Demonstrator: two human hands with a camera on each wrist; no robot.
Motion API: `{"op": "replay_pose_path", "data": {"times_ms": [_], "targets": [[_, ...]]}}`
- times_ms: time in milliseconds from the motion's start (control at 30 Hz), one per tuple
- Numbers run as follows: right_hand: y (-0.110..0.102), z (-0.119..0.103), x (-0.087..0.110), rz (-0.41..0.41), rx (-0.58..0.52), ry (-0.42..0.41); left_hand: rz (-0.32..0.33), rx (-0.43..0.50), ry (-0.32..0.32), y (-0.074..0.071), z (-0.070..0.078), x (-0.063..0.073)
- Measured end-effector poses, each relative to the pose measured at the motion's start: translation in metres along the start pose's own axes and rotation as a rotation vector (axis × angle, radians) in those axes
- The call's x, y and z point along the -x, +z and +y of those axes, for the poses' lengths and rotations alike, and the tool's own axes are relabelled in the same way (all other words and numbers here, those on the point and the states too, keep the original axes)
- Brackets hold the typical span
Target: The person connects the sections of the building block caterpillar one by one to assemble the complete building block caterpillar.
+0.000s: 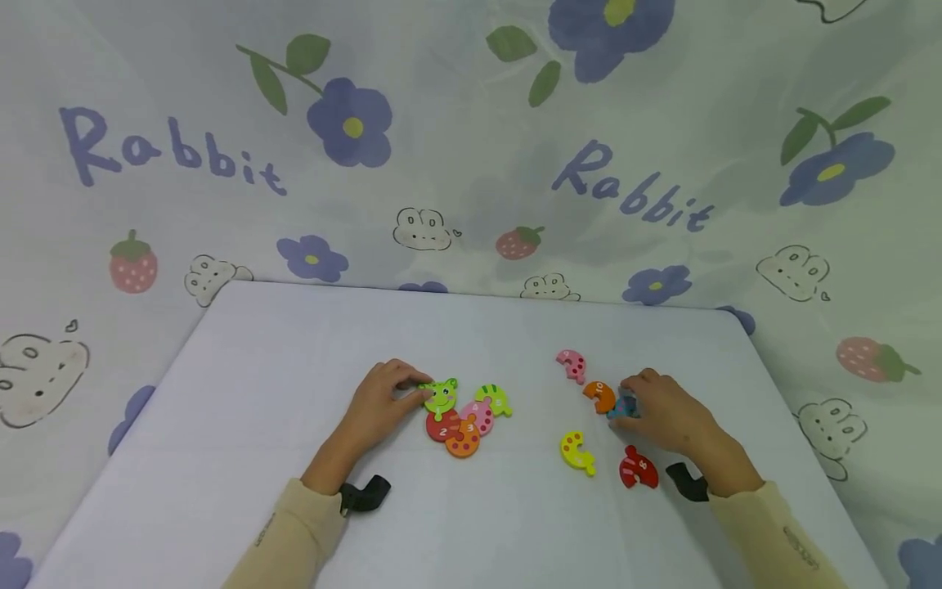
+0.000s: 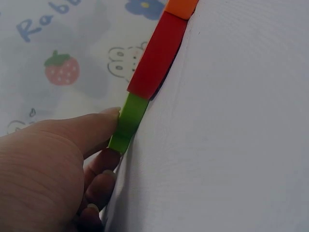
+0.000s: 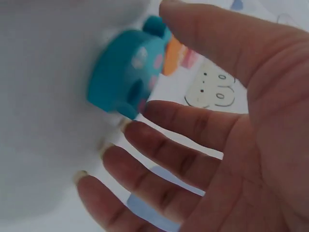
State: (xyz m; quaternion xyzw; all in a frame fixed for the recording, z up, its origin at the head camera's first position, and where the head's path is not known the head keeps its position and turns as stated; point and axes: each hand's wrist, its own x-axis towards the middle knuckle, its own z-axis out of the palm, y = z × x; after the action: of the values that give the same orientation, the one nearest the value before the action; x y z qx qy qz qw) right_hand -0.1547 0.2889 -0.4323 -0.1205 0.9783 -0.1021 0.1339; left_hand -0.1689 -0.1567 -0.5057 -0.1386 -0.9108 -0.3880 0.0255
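Note:
My left hand (image 1: 383,405) pinches the edge of a green puzzle piece with a smiling face (image 1: 441,397) between thumb and fingers. This head piece joins a curved chain of a red piece marked 2 (image 1: 439,429), an orange piece marked 3 (image 1: 462,445), a pink piece (image 1: 483,419) and a green striped piece (image 1: 496,399). On the right side, my right hand (image 1: 666,411) holds a blue puzzle piece (image 3: 120,67) with pink spots, thumb by its knob and index finger at its other end. An orange piece marked 10 (image 1: 599,397) lies against or just beside it.
Loose pieces lie around my right hand: a pink one (image 1: 574,363) farther back, a yellow one (image 1: 574,452) and a red one (image 1: 639,470) nearer me. The white table (image 1: 478,532) meets a printed cloth backdrop (image 1: 456,164). Black wrist mounts (image 1: 366,494) sit at both cuffs.

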Motion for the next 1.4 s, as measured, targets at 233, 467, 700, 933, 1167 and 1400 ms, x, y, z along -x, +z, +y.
{"op": "replay_pose_path", "data": {"times_ms": [233,467,700,933,1167,1400], "targets": [[0.005,-0.002,0.008,0.015,-0.004,-0.027,0.005,0.011,-0.003,-0.001,0.001,0.000],[0.009,0.004,0.026,0.011,-0.064,-0.009,0.007,0.008,0.003,-0.002,0.002,0.000],[0.012,-0.004,0.024,0.036,-0.030,0.272,0.012,0.008,0.011,-0.001,0.002,0.001],[0.020,-0.015,0.018,0.076,-0.029,0.317,0.006,0.018,0.007,-0.001,0.003,0.001],[0.018,-0.011,0.019,0.095,-0.021,0.220,0.001,0.016,0.003,0.000,0.002,0.000],[0.016,-0.020,0.022,0.159,-0.089,0.133,0.006,0.016,0.005,-0.002,0.005,0.001]]}}
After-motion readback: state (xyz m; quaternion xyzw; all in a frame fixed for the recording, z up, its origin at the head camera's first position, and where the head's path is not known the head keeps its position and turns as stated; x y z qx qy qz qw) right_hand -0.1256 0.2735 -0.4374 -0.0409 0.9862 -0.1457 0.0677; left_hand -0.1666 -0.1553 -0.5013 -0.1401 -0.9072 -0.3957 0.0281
